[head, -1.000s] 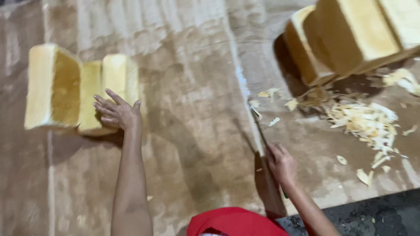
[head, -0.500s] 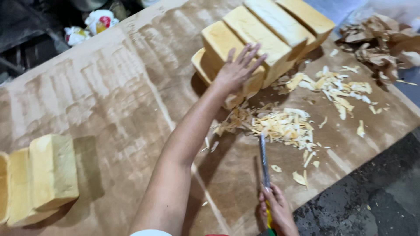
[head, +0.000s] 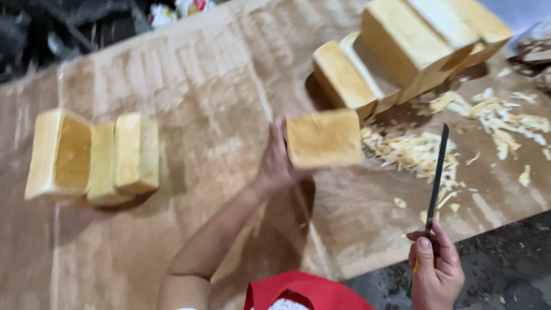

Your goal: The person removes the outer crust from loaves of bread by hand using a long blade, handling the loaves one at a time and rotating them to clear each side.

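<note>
Golden bread loaf [head: 324, 139] sits clamped in our left hand [head: 276, 163] fingers; right hand [head: 436, 267] fingers wrap the knife [head: 436, 178], right of the loaf. Loose grip risks dropping it.

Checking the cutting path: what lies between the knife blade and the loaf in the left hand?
In the head view, a pile of crust shavings lies on the board between knife and loaf.

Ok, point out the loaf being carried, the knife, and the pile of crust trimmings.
carried loaf [head: 324, 139], head view, middle of its facing side
knife [head: 437, 172], head view, mid-blade
crust trimmings [head: 410, 152], head view, centre of pile
</note>
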